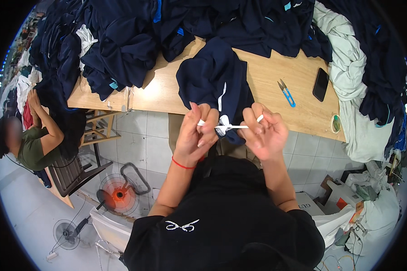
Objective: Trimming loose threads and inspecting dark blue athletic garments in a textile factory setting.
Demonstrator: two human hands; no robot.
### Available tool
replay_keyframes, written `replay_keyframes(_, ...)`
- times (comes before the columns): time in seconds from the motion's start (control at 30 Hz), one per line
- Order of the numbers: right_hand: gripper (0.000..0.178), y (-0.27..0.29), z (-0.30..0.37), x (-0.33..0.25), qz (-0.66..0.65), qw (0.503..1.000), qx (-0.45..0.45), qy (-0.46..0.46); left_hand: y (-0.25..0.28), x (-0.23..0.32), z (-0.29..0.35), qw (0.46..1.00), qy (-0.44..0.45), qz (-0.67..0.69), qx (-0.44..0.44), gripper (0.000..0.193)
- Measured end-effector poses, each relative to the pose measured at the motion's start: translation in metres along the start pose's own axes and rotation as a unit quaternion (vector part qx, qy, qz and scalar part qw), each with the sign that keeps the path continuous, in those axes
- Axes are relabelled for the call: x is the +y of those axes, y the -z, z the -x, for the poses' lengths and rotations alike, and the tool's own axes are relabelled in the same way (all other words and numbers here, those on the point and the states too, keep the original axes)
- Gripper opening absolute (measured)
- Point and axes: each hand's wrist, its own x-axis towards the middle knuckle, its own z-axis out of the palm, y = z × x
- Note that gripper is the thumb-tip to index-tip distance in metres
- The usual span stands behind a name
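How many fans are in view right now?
2: an orange-centred fan at the picture's lower left, and a grey fan farther left and lower. More may be hidden behind the clutter.

The cord [238,127] is white, the garment [208,74] navy, the table [271,77] pale tan, the snips [288,96] blue and silver, the phone [320,84] black, the wristband [183,164] red, and the shirt [230,226] black with a white motif [182,225].

Snips [287,95] — left of phone [320,84]
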Motion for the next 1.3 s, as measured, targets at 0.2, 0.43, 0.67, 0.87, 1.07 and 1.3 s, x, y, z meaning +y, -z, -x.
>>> replay_keyframes(0.2,0.029,0.009,0.007,-0.028,0.075,0.991,0.106,0.03,-0.004,0.015,-0.003,0.978,-0.061,-0.187,0.063,0.039)
replay_keyframes(0.43,0.024,-0.005,0.006,-0.036,0.373,0.923,0.077,0.057,-0.029,0.017,0.009,0.617,-0.069,-0.782,0.051,0.035)
replay_keyframes(0.67,0.025,-0.025,0.017,-0.029,0.692,0.718,0.0,0.075,-0.016,0.008,0.005,0.629,-0.15,-0.758,0.086,0.008)
replay_keyframes(0.87,0.02,-0.055,0.008,0.029,0.844,0.479,-0.195,0.142,-0.022,0.0,0.0,0.859,0.024,-0.49,0.149,0.016)
replay_keyframes(1.07,0.011,-0.056,-0.01,0.007,0.808,0.515,-0.106,0.265,0.003,0.012,0.014,0.821,0.047,-0.567,-0.048,0.013)
replay_keyframes(1.3,0.013,0.0,-0.033,0.014,0.757,0.64,0.059,0.119,-0.003,0.011,0.011,0.824,-0.031,-0.566,0.005,0.009)
